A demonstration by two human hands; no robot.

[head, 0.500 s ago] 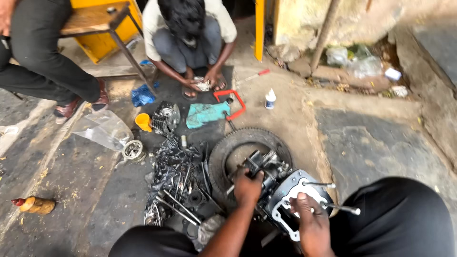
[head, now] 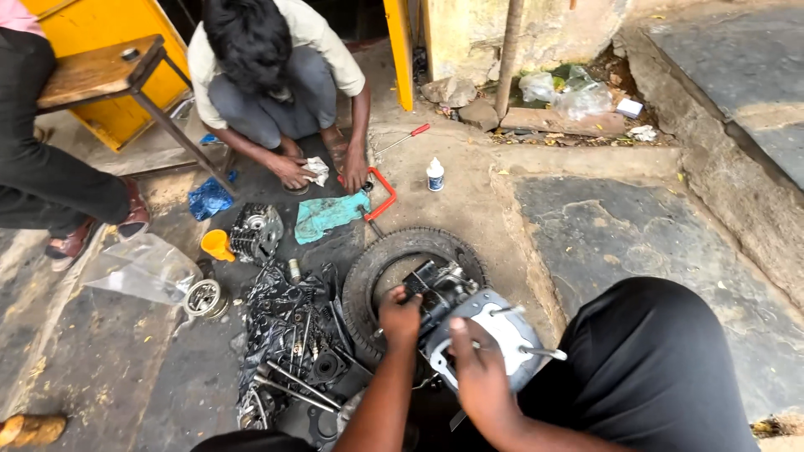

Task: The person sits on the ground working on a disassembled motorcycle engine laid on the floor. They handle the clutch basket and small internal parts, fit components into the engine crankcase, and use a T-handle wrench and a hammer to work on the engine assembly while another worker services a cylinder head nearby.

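Note:
A grey metal engine case [head: 494, 322] with studs sticking out rests on a black tyre [head: 381, 259] lying flat on the ground. My left hand [head: 399, 315] grips the dark upper part of the engine. My right hand [head: 477, 372] lies over the pale side cover, fingers curled on its edge. My knee in black trousers [head: 645, 360] is at the right.
Another person [head: 268, 75] crouches opposite, hands on a white rag [head: 316, 170]. A pile of black parts and tools [head: 289, 335] lies left of the tyre, with a cylinder head [head: 254, 232], orange funnel [head: 216, 244], teal cloth [head: 328, 213], red-handled tool [head: 383, 194], small white bottle [head: 435, 174] and a wooden stool [head: 100, 71].
The view has tilted down and drawn closer. Both my hands stay on the engine, and the crouching person's hands remain on the rag.

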